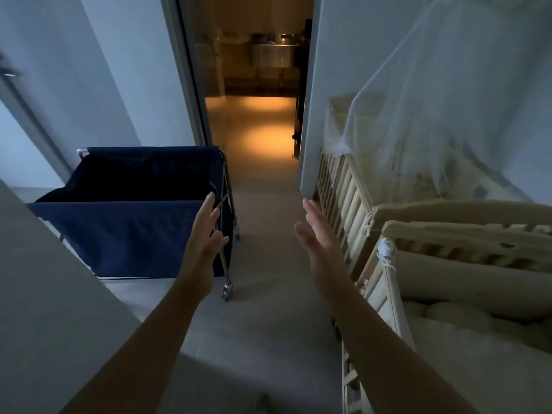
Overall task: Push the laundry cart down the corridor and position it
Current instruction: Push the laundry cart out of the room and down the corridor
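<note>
The laundry cart (128, 234) is a dark blue fabric bag on a metal frame with small wheels. It stands on the floor at the left, next to a doorway. My left hand (206, 234) is stretched out with fingers apart, right at the cart's near right corner by the frame post; whether it touches is unclear. My right hand (316, 237) is raised over the bare floor to the right of the cart, open and holding nothing.
A wooden crib (352, 201) with a white net (448, 100) lines the right side, with a second crib rail (388, 273) nearer. A pale wall corner (44, 294) juts in at lower left. The corridor (257, 135) runs ahead to a dim orange-lit room.
</note>
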